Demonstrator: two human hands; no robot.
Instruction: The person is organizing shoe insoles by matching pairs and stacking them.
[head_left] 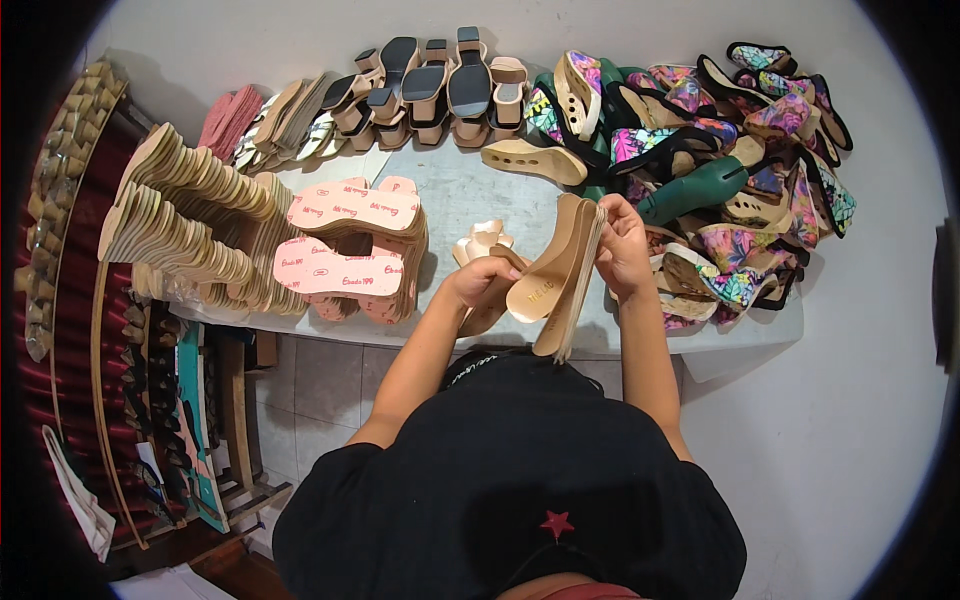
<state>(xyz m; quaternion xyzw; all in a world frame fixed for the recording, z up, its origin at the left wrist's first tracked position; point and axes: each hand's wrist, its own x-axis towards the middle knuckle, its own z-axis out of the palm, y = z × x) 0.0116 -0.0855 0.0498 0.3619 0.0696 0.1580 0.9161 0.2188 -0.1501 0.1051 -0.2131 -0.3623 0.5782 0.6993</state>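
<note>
Upright between my hands is a fanned stack of tan insoles [546, 285], with gold lettering on the front one. My right hand [622, 245] pinches the stack near its upper end. My left hand [482, 281] is closed on a brown insole [487, 312], its thumb near the front of the stack; the fingers partly hide that piece. Just beyond my left hand is a pale peach strappy piece [485, 238], and I cannot tell whether the hand touches it.
Pink printed sole pieces [350, 275] lie in stacks left of my hands, beside long rows of sole shapes [180, 235]. Block-heeled sandals [425, 85] line the wall. Colourful floral shoes [745, 190] and a green shoe last [695, 190] are heaped on the table's [455, 185] right side.
</note>
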